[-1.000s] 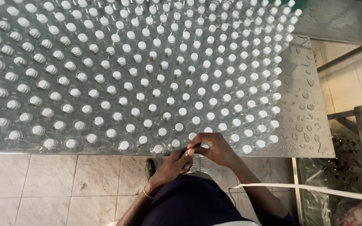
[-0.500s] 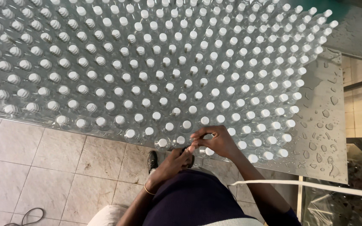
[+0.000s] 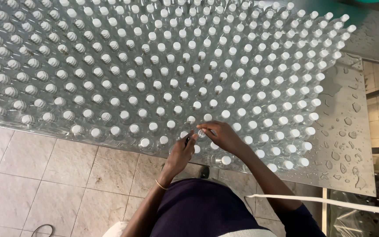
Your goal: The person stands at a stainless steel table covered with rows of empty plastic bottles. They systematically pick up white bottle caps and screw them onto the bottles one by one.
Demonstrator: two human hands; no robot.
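Note:
Clear plastic bottles with white caps [image 3: 163, 79] stand packed in rows over a wet metal table [image 3: 347, 149]. My two hands meet over one bottle [image 3: 199, 134] near the table's front edge. My left hand [image 3: 180, 154] comes from below and its fingers close on the bottle's neck, with a gold bangle on that wrist. My right hand [image 3: 223, 137] reaches in from the right, its fingertips pinching the top of the same bottle. The cap under those fingers is hidden.
Water drops cover the bare right end of the table. Beige floor tiles [image 3: 44, 175] lie below the front edge. A white hose [image 3: 330, 202] crosses the lower right. A dark shoe [image 3: 204, 172] shows under the table and a cable loop [image 3: 44, 229] lies bottom left.
The view has drifted, so the table edge and bottles sit differently in the frame. Both hands stay together on a front-row bottle with only small finger movement.

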